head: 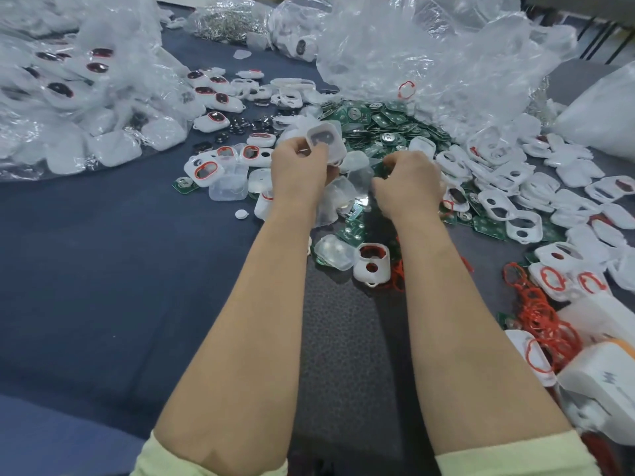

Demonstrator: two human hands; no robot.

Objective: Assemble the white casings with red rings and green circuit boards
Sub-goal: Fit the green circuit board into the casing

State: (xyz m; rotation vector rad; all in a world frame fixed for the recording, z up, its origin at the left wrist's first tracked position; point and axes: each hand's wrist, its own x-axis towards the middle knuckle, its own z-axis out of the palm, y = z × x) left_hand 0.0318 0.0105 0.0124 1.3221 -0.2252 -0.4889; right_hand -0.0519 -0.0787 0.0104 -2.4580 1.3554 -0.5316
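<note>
1. the white casing is held up with its hollow inner side turned toward the camera. its long axis runs roughly upright and leans a little to the right.
2. it sits at the top of the left hand, just above the knuckles. the thumb and curled fingers pinch its lower left edge.
3. the casing is a smooth plastic shell, a rounded rectangle with a raised rim and a dark oval opening in its floor.
4. the right hand is lower and to the right, well apart from the held casing. its fingers are curled down into the heap, and i cannot tell whether they hold anything.
5. the circuit boards lie in a loose green heap just beyond both hands, flat pieces with round silver contacts.
6. the red rings form a tangle of thin rubbery loops near the right forearm.
7. the loose casings are piled to the right of the right hand, several with two open holes.
8. a clear cover lies between the forearms, beside another casing fitted with a red ring.
9. crinkled plastic bags stand behind the heap.
10. everything rests on a blue cloth, with a dark mat under the forearms.
</note>
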